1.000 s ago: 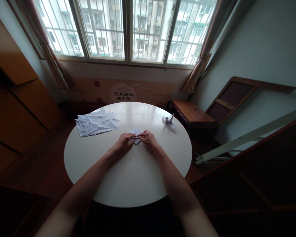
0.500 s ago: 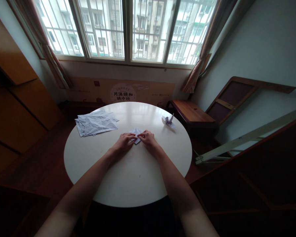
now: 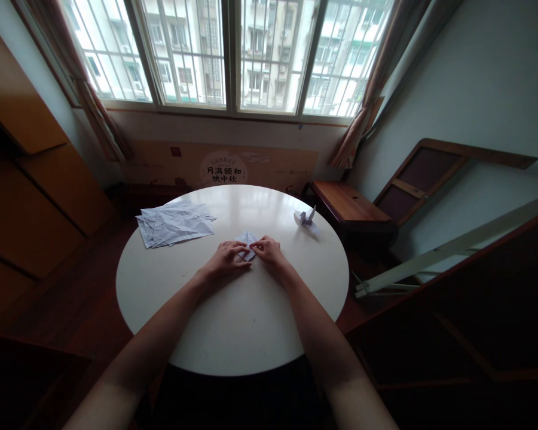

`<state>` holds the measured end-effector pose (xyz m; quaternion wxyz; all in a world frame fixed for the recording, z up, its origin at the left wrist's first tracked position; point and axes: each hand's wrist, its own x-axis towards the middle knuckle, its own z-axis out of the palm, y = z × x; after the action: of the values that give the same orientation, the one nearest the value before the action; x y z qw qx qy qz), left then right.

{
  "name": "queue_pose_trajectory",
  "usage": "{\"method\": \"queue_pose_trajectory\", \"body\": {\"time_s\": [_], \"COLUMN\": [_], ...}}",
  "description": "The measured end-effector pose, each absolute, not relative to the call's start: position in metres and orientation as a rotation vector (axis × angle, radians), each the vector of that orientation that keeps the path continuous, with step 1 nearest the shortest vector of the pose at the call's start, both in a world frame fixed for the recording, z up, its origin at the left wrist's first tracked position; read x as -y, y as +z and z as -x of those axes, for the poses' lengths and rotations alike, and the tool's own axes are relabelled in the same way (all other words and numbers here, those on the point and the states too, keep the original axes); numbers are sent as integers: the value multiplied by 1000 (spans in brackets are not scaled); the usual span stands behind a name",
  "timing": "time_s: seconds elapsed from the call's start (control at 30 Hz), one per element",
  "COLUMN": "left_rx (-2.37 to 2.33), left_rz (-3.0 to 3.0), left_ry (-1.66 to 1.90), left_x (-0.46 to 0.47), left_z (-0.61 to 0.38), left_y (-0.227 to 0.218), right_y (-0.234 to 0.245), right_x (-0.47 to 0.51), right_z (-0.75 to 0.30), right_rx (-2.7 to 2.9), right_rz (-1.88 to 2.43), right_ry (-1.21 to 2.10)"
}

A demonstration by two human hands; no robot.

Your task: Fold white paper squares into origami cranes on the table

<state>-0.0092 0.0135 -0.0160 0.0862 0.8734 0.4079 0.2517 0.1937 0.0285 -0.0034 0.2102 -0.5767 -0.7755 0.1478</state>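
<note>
A folded piece of paper (image 3: 247,236) lies near the middle of a round white counter (image 3: 233,340), between a person's left grip (image 3: 226,257) and right grip (image 3: 269,251). The left is spread, its thumb parted from fingers touching the paper; the right has its fingertips gathered on the paper, though whether they pinch it cannot be told. A paper crane (image 3: 305,220) rests toward the right edge, creased sheets (image 3: 177,226) toward the left.

Bare forearms (image 3: 159,325) angled forward and inward, left hand (image 3: 228,257) and right hand (image 3: 269,249) close together, fingers (image 3: 262,242) bent.
</note>
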Motion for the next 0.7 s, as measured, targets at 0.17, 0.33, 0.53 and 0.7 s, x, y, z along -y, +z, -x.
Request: {"method": "queue_pose_trajectory", "body": {"time_s": [0.17, 0.33, 0.53, 0.7], "left_rx": [-1216, -1208, -1199, -1190], "left_rz": [-2594, -2600, -2602, -2611], "left_ry": [749, 769, 763, 770], "left_x": [-15, -15, -17, -18], "left_z": [9, 8, 9, 9], "left_y": [-16, -18, -20, -21], "right_y": [-3, -3, -5, -5], "right_x": [-28, -29, -29, -30], "right_z": [-194, -193, -193, -194], "right_rx": [2162, 2157, 2158, 2156], "right_rz": [1617, 1615, 1607, 1611], "right_ry": [413, 420, 425, 428]}}
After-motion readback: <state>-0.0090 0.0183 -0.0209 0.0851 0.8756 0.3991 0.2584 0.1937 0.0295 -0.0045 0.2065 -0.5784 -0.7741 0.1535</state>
